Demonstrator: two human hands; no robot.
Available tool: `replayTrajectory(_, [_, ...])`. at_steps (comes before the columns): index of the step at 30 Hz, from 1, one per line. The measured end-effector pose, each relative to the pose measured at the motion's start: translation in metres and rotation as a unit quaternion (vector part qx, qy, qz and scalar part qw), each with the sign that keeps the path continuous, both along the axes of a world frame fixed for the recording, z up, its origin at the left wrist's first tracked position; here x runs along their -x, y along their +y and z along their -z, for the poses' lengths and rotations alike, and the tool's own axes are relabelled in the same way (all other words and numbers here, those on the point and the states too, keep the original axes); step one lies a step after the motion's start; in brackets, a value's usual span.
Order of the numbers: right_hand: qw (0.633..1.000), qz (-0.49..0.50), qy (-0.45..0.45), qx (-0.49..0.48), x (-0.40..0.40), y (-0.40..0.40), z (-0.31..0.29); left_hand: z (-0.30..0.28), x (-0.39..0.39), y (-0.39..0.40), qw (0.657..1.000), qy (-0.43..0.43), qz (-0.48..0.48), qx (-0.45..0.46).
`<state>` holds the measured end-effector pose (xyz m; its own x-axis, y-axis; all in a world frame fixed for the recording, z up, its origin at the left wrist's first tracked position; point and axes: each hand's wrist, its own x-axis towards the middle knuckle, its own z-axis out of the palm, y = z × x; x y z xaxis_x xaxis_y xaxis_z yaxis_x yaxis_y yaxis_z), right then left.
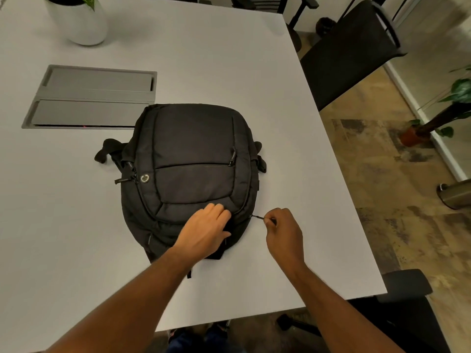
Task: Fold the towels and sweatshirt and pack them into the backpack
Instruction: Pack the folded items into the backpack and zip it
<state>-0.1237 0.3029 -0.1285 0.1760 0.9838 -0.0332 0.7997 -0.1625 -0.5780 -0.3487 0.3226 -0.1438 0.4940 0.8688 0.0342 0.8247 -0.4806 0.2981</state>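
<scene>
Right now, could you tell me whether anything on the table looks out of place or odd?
Nothing stands out. The black backpack lies flat on the white table; the left hand presses its near end while the right hand pinches a zipper pull. No towels or sweatshirt are visible.

Both forearms are bare, without sleeves; dark shoes [198, 332] show below.
</scene>
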Motion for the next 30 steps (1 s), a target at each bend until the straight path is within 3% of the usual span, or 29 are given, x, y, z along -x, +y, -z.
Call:
replayTrajectory(4, [1.000,-0.003,-0.013,-0.001,-0.007,-0.005,0.002,0.002,-0.015,0.004,1.000,0.011,-0.017,0.016])
replayTrajectory(13, [0.998,0.038,-0.039,-0.034,-0.007,0.038,0.005,-0.014,-0.005,0.012,0.994,-0.054,0.010,0.097])
replayTrajectory(30, [0.991,0.012,-0.131,0.030,-0.011,0.141,0.001,-0.023,0.014,0.004,0.981,-0.078,-0.002,0.176])
